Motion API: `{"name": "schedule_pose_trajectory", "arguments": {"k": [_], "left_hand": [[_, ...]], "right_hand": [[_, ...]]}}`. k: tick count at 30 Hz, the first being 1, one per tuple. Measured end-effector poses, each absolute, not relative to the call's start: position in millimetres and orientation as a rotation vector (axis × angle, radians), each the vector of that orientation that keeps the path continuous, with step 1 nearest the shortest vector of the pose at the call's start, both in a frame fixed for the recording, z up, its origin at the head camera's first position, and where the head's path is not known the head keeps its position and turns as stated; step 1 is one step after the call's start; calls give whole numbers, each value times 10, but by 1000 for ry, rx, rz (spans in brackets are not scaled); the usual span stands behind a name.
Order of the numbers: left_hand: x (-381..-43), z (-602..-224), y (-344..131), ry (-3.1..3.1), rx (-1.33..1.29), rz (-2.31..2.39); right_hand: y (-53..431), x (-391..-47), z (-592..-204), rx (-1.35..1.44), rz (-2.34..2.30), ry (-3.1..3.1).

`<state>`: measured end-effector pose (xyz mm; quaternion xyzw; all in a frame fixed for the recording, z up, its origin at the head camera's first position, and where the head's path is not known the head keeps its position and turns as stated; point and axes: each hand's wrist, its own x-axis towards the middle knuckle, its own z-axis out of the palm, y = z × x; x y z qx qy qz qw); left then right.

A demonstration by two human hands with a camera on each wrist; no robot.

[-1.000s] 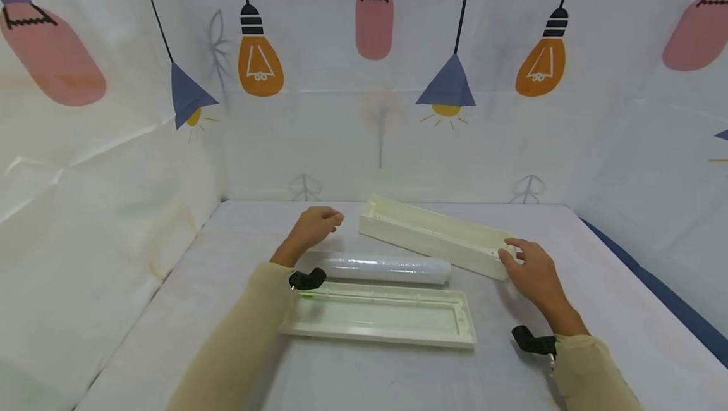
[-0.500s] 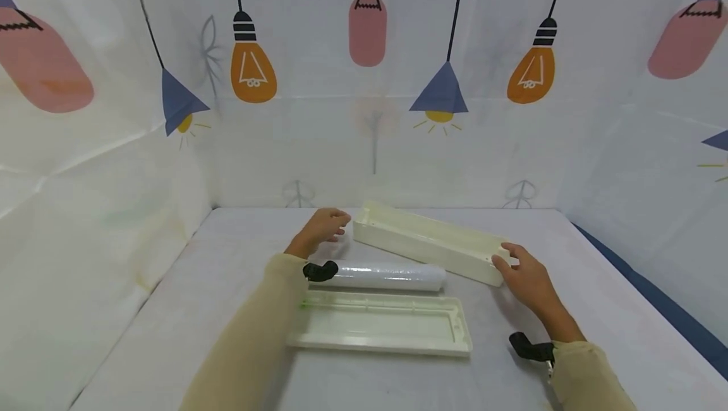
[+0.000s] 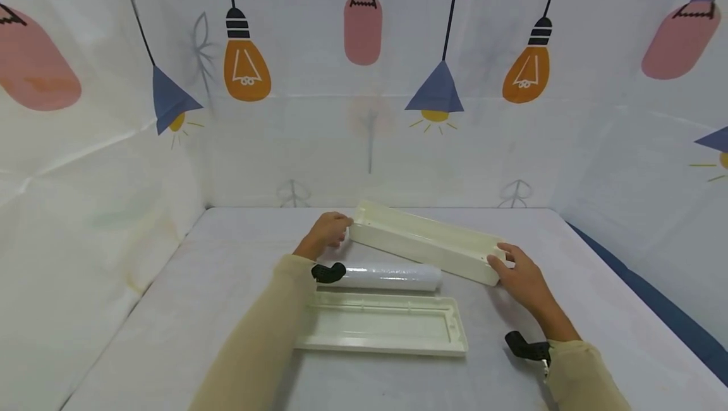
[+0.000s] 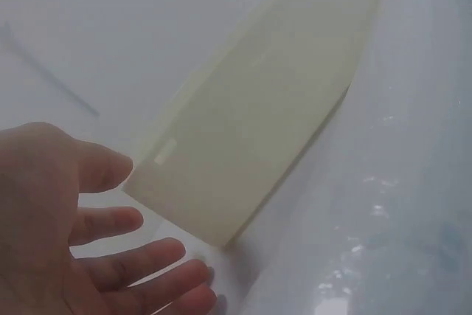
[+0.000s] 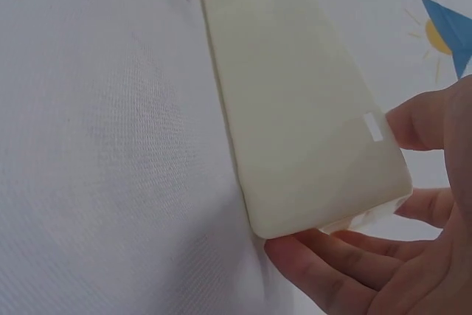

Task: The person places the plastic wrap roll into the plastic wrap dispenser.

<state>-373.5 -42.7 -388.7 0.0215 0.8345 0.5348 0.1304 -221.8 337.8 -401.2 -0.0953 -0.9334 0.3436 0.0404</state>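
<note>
A long, open-topped cream plastic box [image 3: 423, 240] lies aslant at the back of the table. At its right end my right hand [image 3: 523, 278] grips it, thumb [image 5: 420, 119] at the upper edge and fingers around the end wall. My left hand [image 3: 327, 234] is at the left end, its fingers [image 4: 136, 263] spread and loosely bent; the thumb is at the corner, contact unclear. In front of the box lies a shiny wrapped roll [image 3: 392, 277], like plastic film, partly hidden by the left wrist. Nearer still lies a shallow cream plastic lid or tray [image 3: 387, 325], its left end behind the left sleeve.
A white cloth covers the table [image 3: 398, 386]. White sheets printed with hanging lamps form the back wall [image 3: 318, 145] and sides. A black wrist camera [image 3: 330, 272] sits above the roll's left end, and another [image 3: 526, 346] hangs near the right sleeve.
My left hand has moved right, up to the box's left end. The right hand stays at the right end. The box, roll and lid keep their places; the head view has shifted slightly.
</note>
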Motion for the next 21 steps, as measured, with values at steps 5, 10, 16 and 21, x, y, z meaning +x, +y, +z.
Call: {"name": "schedule_pose_trajectory", "arguments": {"k": [5,10,16,21], "left_hand": [[-3716,-3861,-400,2468,101,1508],[-3708,-3860,-379,2448,149,1535],[-3720,-3890,-371,2413,138,1562],[-3736,-3886,-358,2416,147,1559]], "right_hand": [[3389,-2207,-3994,-274,1073,-2846],[3403,-2197,-4000,-282,1126,-2838],[3411,-2181,-4034,-248,1240,-2796],[3444,-2184,-4032,-244,1280,-2795]]}}
